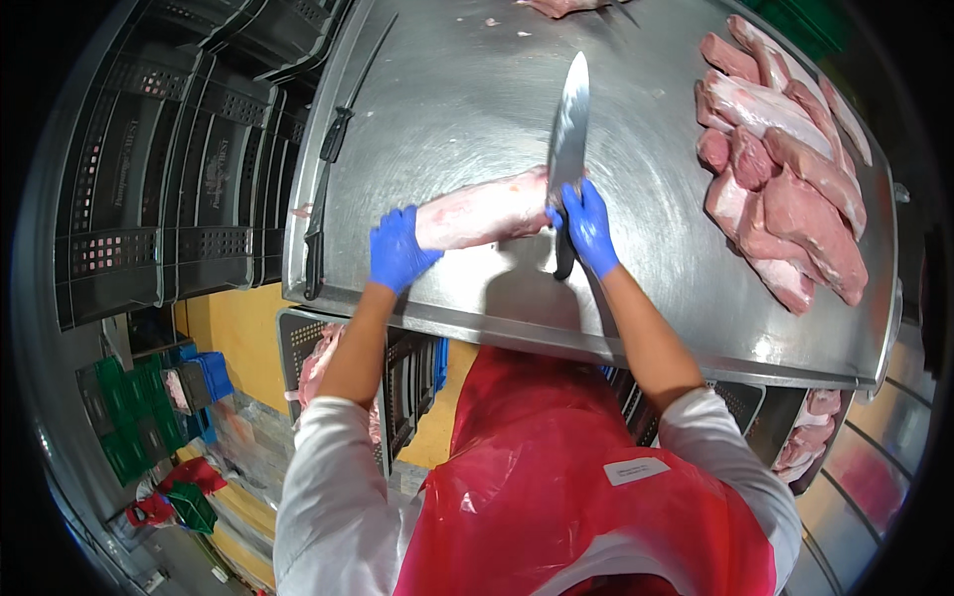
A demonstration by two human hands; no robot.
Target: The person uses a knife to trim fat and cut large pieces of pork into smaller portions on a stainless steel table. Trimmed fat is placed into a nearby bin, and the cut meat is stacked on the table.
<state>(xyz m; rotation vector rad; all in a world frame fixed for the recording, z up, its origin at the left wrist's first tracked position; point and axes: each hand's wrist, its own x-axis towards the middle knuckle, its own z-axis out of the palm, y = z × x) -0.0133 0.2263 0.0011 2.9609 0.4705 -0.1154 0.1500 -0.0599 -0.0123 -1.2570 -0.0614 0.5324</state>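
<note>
A long pale pink piece of meat [484, 213] lies crosswise on the steel table in front of me. My left hand [399, 250], in a blue glove, is wrapped over its left end. In my gloved right hand [588, 226] is a large knife [569, 134] with a black handle. Its broad blade points away from me, beside or over the right end of the meat; whether it touches the meat I cannot tell. The handle's butt sticks out below my right fingers.
Many trimmed cuts of meat [785, 169] are heaped on the table's right side. Two thin dark-handled tools [338, 134] lie along the left edge. Black crates [149, 179] stand left of the steel table [437, 99]. Below its near edge, a crate holds more meat [320, 363].
</note>
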